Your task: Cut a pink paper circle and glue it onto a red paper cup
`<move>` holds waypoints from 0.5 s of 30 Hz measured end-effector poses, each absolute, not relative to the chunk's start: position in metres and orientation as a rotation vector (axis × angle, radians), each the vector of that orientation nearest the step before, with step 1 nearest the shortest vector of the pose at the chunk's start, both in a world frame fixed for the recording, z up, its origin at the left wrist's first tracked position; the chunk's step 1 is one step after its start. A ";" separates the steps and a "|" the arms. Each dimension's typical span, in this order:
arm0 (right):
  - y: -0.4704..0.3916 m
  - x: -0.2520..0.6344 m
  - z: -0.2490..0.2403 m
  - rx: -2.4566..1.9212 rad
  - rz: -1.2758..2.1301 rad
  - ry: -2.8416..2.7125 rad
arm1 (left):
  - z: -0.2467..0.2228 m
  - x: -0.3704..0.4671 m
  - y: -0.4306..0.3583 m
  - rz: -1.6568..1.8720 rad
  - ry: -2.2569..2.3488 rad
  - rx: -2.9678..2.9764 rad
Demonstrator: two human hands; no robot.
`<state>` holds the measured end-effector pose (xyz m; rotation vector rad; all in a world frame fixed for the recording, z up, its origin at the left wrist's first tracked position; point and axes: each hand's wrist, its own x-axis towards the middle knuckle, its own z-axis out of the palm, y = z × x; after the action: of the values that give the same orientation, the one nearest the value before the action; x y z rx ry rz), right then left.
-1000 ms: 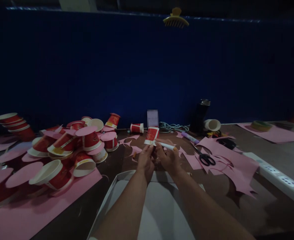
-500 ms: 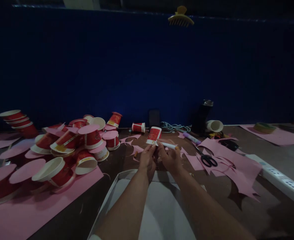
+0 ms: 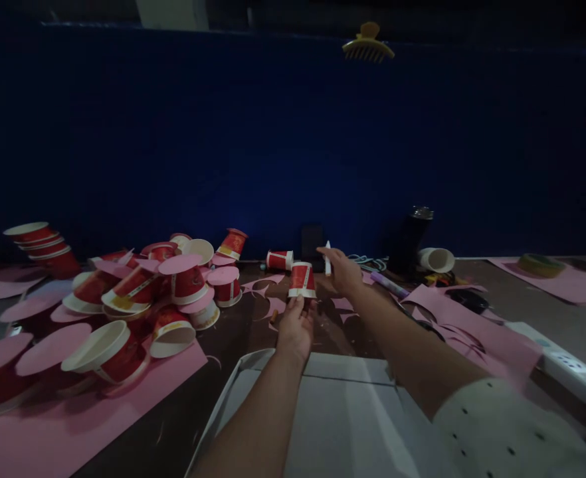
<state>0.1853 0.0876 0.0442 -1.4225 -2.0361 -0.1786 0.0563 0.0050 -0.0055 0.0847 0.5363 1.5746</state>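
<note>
My left hand (image 3: 297, 328) is closed on a red paper cup (image 3: 301, 275) with a white band. The fingertips meet the cup's white lower edge, and its narrower end points up. To the right, my right hand (image 3: 343, 271) is raised, its fingers closed around a slim white pen-like tube (image 3: 327, 260) that stands nearly upright, apart from the cup. Part of the tube is hidden by the fingers. A small orange-brown piece (image 3: 274, 317) lies on the table left of my left hand.
Red paper cups with pink paper discs (image 3: 181, 264) pile up at left. Stacked cups (image 3: 44, 249) stand behind them. An open white box (image 3: 343, 411) is under my forearms. Pink offcuts (image 3: 497, 332), a power strip (image 3: 567, 362), a tape roll (image 3: 541, 265) and a dark bottle (image 3: 410, 239) sit at right.
My right hand has moved up and away from the cup, turning the white tube from nearly level to upright. The cup now stands straighter in my left hand alone.
</note>
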 end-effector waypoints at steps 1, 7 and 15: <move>0.093 0.189 0.041 -1.493 -0.236 -2.152 | -0.005 0.056 0.005 1.585 0.535 0.067; 0.118 0.194 0.030 -1.603 -0.475 -2.504 | -0.005 0.056 0.005 1.572 0.519 0.022; 0.138 0.193 0.030 -1.612 -0.533 -2.578 | -0.006 0.056 0.008 1.542 0.524 -0.007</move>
<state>0.1926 0.1381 0.0300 -1.6119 -2.5775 -0.5325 0.0565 0.0079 -0.0058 -0.0067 0.5245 1.5419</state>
